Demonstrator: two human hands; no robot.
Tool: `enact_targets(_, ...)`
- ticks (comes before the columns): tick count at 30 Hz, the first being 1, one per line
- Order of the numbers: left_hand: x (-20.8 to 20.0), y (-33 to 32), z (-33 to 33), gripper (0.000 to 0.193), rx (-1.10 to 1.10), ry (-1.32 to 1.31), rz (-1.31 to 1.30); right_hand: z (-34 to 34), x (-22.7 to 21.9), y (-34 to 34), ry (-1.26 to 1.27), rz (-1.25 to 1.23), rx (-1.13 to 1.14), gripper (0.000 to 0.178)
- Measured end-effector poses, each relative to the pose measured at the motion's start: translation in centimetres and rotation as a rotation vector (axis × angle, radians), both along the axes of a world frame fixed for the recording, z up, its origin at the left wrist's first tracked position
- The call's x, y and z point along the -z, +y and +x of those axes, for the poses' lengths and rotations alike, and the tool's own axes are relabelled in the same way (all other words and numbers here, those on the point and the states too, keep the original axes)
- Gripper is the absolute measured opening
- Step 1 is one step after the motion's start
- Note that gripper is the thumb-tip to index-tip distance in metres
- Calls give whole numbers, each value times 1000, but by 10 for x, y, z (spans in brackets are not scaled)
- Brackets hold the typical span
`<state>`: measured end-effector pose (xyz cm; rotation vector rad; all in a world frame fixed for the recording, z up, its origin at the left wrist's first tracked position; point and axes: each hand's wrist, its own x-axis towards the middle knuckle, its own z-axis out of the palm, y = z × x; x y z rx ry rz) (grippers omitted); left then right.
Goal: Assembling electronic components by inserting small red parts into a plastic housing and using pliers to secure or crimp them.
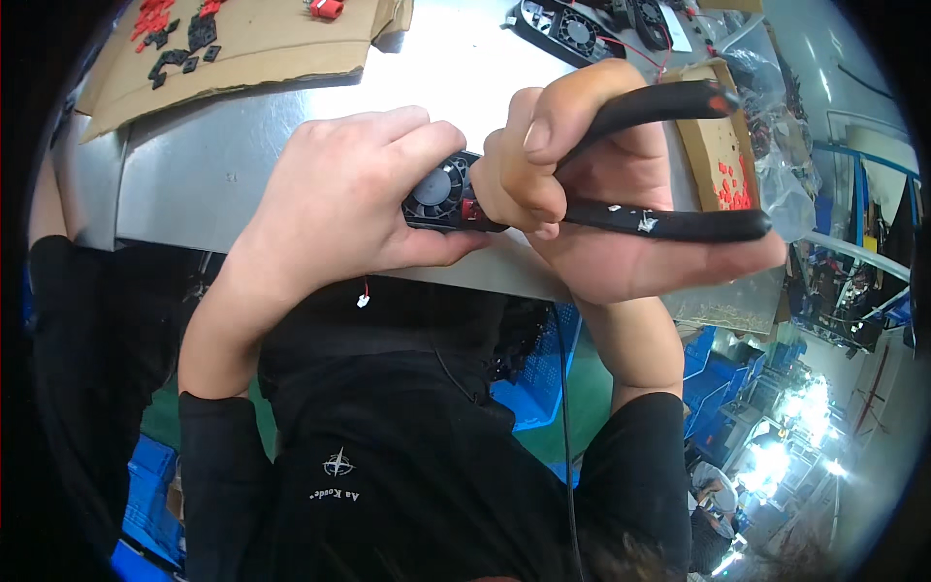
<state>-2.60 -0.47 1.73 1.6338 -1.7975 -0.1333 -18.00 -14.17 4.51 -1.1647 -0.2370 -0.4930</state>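
My left hand (354, 189) grips a small black fan unit (434, 194) at the table's near edge, thumb below and fingers above. A red piece (470, 209) sits at the fan's right end, beside my right fingertips. Closed around black-handled pliers (669, 223), my right hand (616, 179) has the handles spread apart and pointing right. The fingers cover the jaws, so what they touch cannot be seen. Below my left hand, a white connector (363, 302) hangs on a short red wire past the table edge.
Cardboard (262, 63) at the far left bears red and black small parts. More black fan units (562, 31) with red wires lie at the back. A cardboard box (703, 145) with red pieces stands right, beside clear plastic bags (781, 145). Another person's sleeve (63, 291) shows left. Blue crates (533, 393) stand below.
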Motion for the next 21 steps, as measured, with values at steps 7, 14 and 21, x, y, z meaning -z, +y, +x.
enact_targets(7,1,0,13,54,-6,127,14,4,-24,15,418,-140,85,107)
enact_targets(14,17,2,15,39,40,430,83,37,-16,-11,226,61,-431,18)
enact_targets(21,-23,-1,15,44,28,568,327,51,3,-10,-26,-305,-234,59)
